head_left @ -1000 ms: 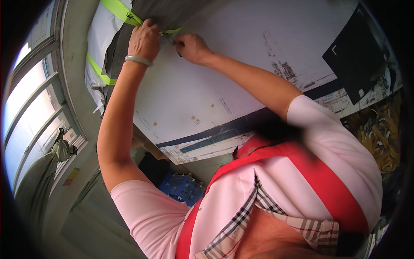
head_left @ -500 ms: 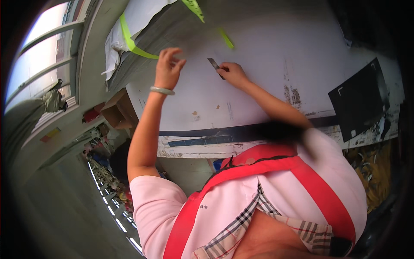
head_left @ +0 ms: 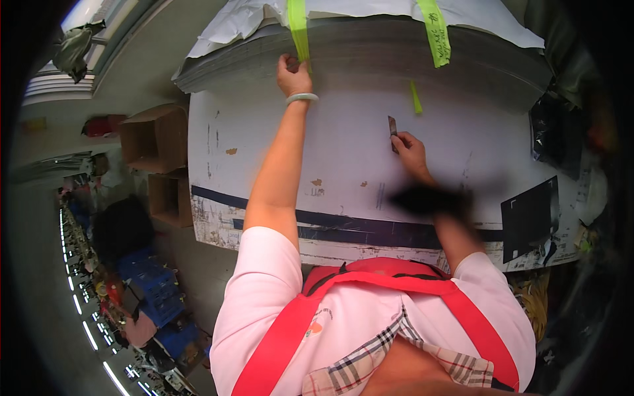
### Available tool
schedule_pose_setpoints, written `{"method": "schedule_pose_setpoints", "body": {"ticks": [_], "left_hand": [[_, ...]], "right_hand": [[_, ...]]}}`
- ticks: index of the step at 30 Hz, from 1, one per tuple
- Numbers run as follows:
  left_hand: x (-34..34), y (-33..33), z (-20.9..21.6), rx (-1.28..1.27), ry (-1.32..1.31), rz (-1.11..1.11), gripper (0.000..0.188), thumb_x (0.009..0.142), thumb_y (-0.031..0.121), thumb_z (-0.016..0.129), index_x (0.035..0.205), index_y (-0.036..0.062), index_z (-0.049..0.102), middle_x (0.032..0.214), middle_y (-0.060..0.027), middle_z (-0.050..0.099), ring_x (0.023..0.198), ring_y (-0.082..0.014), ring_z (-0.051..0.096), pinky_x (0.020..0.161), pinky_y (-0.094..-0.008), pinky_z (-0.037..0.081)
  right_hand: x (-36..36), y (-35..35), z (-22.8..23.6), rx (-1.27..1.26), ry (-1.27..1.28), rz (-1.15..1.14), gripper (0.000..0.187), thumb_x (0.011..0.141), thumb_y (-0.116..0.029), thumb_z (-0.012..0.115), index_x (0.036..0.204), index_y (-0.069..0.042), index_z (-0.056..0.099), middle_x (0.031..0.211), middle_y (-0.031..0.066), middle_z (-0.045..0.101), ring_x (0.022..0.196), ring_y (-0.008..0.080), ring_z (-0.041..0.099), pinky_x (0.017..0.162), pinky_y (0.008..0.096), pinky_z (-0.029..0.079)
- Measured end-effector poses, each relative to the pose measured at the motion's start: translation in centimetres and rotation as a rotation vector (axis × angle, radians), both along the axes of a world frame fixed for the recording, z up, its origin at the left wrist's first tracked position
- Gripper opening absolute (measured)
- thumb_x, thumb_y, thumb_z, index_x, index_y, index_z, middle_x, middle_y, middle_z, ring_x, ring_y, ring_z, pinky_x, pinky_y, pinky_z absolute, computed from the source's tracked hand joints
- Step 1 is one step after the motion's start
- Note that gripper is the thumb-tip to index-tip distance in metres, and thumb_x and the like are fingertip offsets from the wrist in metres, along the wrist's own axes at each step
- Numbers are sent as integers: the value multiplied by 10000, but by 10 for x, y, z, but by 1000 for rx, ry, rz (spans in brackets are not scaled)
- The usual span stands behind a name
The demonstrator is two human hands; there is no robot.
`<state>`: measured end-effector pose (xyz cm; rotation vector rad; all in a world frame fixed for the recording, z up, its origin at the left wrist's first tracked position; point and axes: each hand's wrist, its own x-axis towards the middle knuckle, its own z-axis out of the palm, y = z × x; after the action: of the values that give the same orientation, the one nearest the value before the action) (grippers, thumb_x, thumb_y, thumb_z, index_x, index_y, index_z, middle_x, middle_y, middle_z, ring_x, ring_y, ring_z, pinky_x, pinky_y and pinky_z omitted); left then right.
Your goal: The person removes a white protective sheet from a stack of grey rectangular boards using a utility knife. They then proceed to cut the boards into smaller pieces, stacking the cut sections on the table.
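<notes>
My left hand [head_left: 295, 76], a pale bangle on its wrist, is closed with curled fingers at the lower end of a bright green tape strip [head_left: 299, 30]. That strip hangs over the front of a thick stack of grey sheets [head_left: 370, 49]. In my right hand [head_left: 412, 153] is a thin dark knife [head_left: 392, 127] with a slanted tip, pointing away from me above the white tabletop [head_left: 350, 145]. A second green tape strip [head_left: 434, 33] hangs farther right on the stack. A short loose green piece [head_left: 416, 98] lies beyond the knife.
White wrapping [head_left: 244, 23] covers the stack's top. At the right lies a black panel [head_left: 529, 218], with black plastic [head_left: 551, 132] behind it. Cardboard boxes [head_left: 155, 138] and blue crates [head_left: 155, 284] stand left of the table. A blurred dark shape [head_left: 432, 199] crosses my right forearm.
The view has swung, bringing more of the stack into sight. My left hand has gone from hanging free, fingers apart, to the left green strip. My right hand still holds the knife.
</notes>
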<state>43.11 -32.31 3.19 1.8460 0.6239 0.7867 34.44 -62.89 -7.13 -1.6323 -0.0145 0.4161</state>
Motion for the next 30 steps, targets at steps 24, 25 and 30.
{"method": "schedule_pose_setpoints", "body": {"ticks": [24, 25, 30], "left_hand": [[-24, 14, 8, -160, -34, -309, 434, 750, 24, 639, 1172, 24, 536, 1056, -104, 601, 748, -209, 596, 699, -343, 475], [-22, 13, 1, -107, -35, -294, 440, 749, 24, 640, 1176, 24, 535, 1061, -113, 595, 776, -223, 597, 720, -346, 471], [-26, -1, -18, 69, -104, -106, 407, 751, 26, 640, 1149, 26, 557, 1097, -145, 563, 924, -293, 568, 820, -371, 438]], "right_hand": [[51, 134, 77, -109, -161, -11, 214, 869, -193, 624, 923, 12, 653, 738, -14, 616, 673, 50, 527, 612, 210, 423], [61, 140, 91, -135, -221, 11, 212, 871, -187, 622, 926, 16, 651, 731, -12, 618, 669, 50, 529, 608, 212, 427], [95, 154, 145, -311, -448, 125, 167, 861, -145, 643, 909, 14, 648, 698, -1, 620, 646, 44, 533, 598, 213, 439]]}}
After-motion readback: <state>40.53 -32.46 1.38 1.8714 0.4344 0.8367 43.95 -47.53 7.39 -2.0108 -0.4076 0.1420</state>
